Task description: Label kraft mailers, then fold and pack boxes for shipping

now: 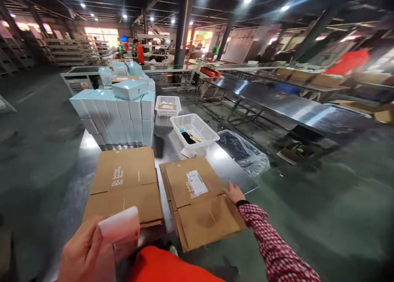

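Note:
At the lower left, my left hand (81,249) is closed on a strip of label paper (121,224), whitish with a pink tint, which curls over and hangs down. My right hand (235,193) is at the right edge of a stack of flattened cardboard boxes (209,220), its fingers bent and touching the top one. A white printed label (197,182) sticks on that box, partly over its white lettering. To the left lies another stack of flattened cardboard boxes (123,171) with the same lettering; the label strip hides part of its front.
Pale blue boxes (117,113) are piled at the back left of the metal table (237,181). Beside them stand a white basket (200,124) holding a black item and a smaller basket (168,103). Clear plastic (246,150) hangs at the right edge. Farther off is a person (139,52).

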Demonstrator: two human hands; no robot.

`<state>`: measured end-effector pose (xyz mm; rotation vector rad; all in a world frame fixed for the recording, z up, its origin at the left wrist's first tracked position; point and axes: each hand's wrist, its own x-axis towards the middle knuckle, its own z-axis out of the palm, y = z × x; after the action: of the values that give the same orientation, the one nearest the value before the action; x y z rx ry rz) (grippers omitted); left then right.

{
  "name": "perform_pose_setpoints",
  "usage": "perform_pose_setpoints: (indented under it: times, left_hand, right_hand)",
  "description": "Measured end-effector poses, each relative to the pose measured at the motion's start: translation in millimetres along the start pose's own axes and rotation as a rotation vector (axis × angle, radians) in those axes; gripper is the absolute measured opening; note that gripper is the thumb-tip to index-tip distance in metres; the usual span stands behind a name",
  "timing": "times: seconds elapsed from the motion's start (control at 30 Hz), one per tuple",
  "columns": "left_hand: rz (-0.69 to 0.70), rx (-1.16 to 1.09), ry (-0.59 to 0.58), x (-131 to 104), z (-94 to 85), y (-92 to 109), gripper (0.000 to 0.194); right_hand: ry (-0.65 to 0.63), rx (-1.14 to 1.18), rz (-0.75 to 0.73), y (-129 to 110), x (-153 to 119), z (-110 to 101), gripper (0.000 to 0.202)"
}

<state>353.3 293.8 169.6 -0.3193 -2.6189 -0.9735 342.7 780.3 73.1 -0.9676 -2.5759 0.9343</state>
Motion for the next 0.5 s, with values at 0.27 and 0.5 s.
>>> perform_pose_setpoints:
  times: [0.27,0.5]
  left_hand:
    - [-0.089,0.078,0.067,8.0,-11.4,10.6,0.046]
    - [-0.271,0.076,0.186,-18.5,-2.1,-32.8,0.067]
  right_hand:
    - [-1.301,0.767,-0.694,-163.8,-161.2,123.0,0.065]
    - [-1.139,0.746,-0.629,-192.8,-181.6,133.6,0.022]
